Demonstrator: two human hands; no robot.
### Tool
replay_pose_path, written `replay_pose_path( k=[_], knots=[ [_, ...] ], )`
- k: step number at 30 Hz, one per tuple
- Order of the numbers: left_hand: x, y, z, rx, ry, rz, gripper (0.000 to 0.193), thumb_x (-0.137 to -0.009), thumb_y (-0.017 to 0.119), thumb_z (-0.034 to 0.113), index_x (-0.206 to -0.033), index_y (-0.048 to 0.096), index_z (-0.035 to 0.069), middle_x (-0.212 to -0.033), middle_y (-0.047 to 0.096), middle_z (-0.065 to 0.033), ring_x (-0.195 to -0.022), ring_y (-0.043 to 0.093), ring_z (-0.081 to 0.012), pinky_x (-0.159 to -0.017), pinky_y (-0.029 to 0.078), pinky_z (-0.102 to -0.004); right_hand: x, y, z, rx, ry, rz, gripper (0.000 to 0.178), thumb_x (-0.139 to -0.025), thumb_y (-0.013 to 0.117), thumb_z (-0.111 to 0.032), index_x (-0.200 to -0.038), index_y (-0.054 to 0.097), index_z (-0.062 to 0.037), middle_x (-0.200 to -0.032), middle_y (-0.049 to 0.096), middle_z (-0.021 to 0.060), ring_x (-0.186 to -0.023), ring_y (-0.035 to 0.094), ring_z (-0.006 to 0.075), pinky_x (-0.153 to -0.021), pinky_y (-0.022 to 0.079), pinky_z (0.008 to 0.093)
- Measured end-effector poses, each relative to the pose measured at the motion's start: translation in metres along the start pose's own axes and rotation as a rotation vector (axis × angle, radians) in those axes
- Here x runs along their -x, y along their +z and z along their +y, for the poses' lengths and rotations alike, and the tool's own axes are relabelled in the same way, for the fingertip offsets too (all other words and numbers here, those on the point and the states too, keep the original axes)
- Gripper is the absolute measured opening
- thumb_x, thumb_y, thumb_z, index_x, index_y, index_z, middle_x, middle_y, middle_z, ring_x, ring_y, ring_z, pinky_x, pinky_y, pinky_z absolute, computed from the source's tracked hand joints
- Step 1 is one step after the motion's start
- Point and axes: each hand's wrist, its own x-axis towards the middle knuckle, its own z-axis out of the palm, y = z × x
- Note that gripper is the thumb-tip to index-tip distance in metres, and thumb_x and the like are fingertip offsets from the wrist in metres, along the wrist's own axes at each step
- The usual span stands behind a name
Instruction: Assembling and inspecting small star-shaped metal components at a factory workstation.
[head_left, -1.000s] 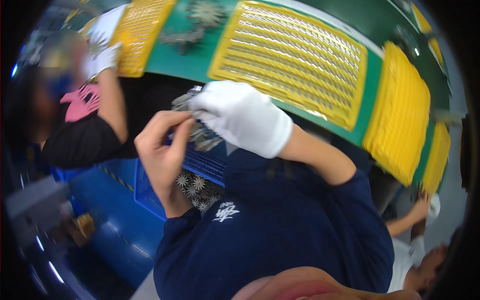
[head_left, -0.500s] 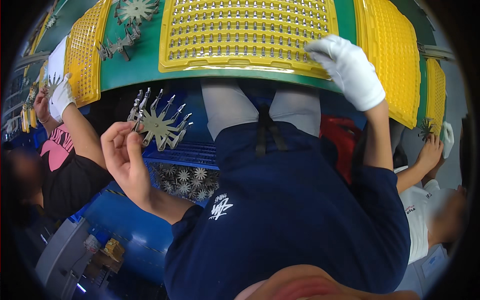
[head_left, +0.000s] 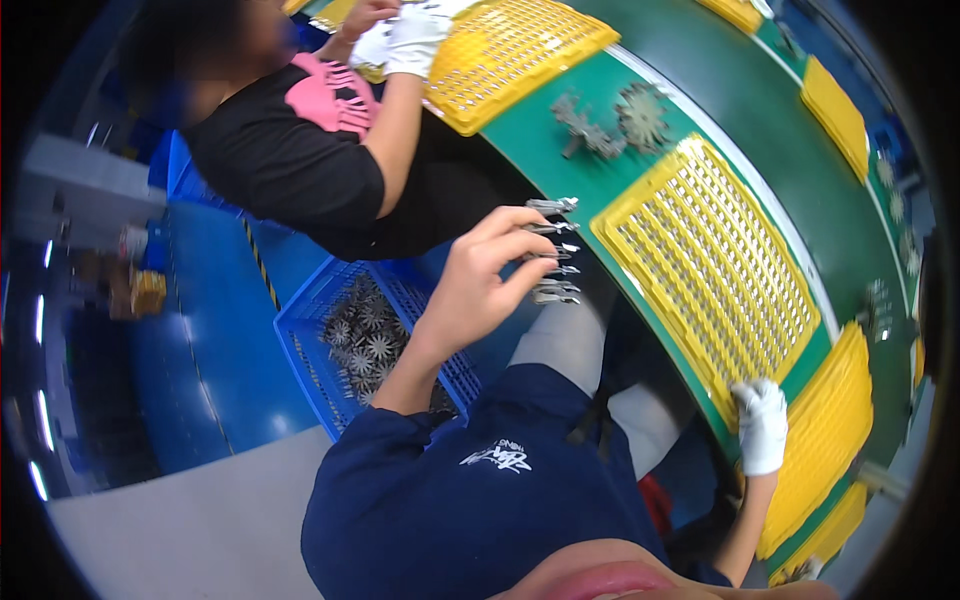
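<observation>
Green desk (head_left: 525,130) bearing a yellow tray (head_left: 668,310) of small metal pieces (head_left: 715,235). The gloved right hand (head_left: 762,425), beside the left a second ago, now meets the tray's near corner; work apparently centres there. Its grip's contents cannot be told. The bare left hand (head_left: 483,285) pinches a pronged metal holder (head_left: 556,292) off the desk.

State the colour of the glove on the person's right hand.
White; the glove shows best in the head view.

On the surface (head_left: 515,137), we find spoked discs (head_left: 642,118) left of the tray (head_left: 610,218), the right hand (head_left: 762,425) at its near-right corner.
</observation>
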Motion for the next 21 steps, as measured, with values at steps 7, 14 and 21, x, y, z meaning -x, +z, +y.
replay_pose_path(
  k=[7,14,21],
  knots=[
    [-0.002,0.003,-0.003,-0.029,0.043,0.102,0.010,-0.082,0.071,-0.001,-0.092,0.070,-0.002,-0.113,0.064,-0.0136,-0.084,0.064,-0.0181,-0.072,0.050,-0.0283,-0.010,-0.009,0.000,0.026,-0.171,0.037,0.036,-0.076,0.069,-0.002,-0.111,0.067,-0.0140,-0.101,0.064,0.0091,-0.093,0.060,0.0308,-0.085,0.049,0.0404],
    [0.003,0.002,-0.014,-0.143,0.015,0.124,0.009,-0.085,0.068,-0.007,-0.094,0.069,-0.007,-0.101,0.061,-0.0116,-0.090,0.060,-0.0199,-0.077,0.048,-0.0277,-0.037,-0.011,0.007,0.011,-0.258,-0.082,0.030,-0.080,0.063,-0.008,-0.110,0.062,-0.0115,-0.096,0.059,0.0102,-0.090,0.058,0.0303,-0.082,0.047,0.0403],
    [0.005,0.006,-0.038,-0.053,0.021,0.014,0.008,-0.093,0.062,-0.005,-0.099,0.065,-0.009,-0.098,0.061,-0.0113,-0.088,0.059,-0.0180,-0.079,0.050,-0.0275,-0.026,0.006,0.010,0.083,-0.305,0.012,0.015,-0.084,0.057,-0.017,-0.098,0.061,-0.0153,-0.092,0.058,0.0051,-0.087,0.061,0.0236,-0.074,0.047,0.0363]
  ],
)
